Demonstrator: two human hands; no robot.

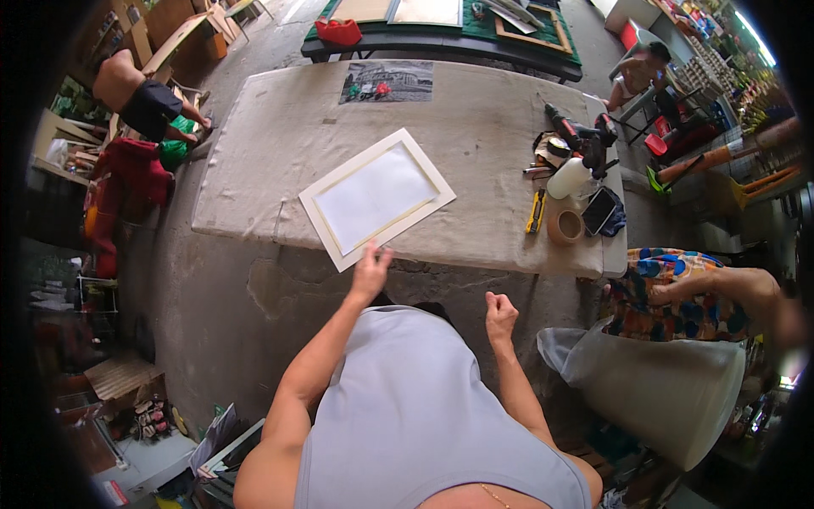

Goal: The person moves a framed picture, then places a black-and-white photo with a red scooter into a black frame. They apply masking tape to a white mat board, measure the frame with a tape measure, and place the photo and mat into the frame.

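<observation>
A cream picture mat (pixel 437 201) lies tilted on the cloth-covered table, with yellowish strips along its opening and a white sheet (pixel 376 198) inside. My left hand (pixel 370 273) is at the mat's near edge with its fingers apart. Whether the fingertips press on the mat I cannot tell. Off the table's front edge, in the air, my right hand (pixel 502 316) is closed; anything inside it is hidden. Beyond the mat, a black-and-white printed picture (pixel 387 82) with red and green spots lies flat near the far edge.
At the table's right are a yellow utility knife (pixel 535 210), a tape roll (pixel 565 226), a white bottle (pixel 568 178), a phone (pixel 599 210) and a power drill (pixel 570 127). A person in patterned clothing (pixel 678 293) stands right, beside a large plastic-wrapped roll (pixel 670 386). Two others are farther off.
</observation>
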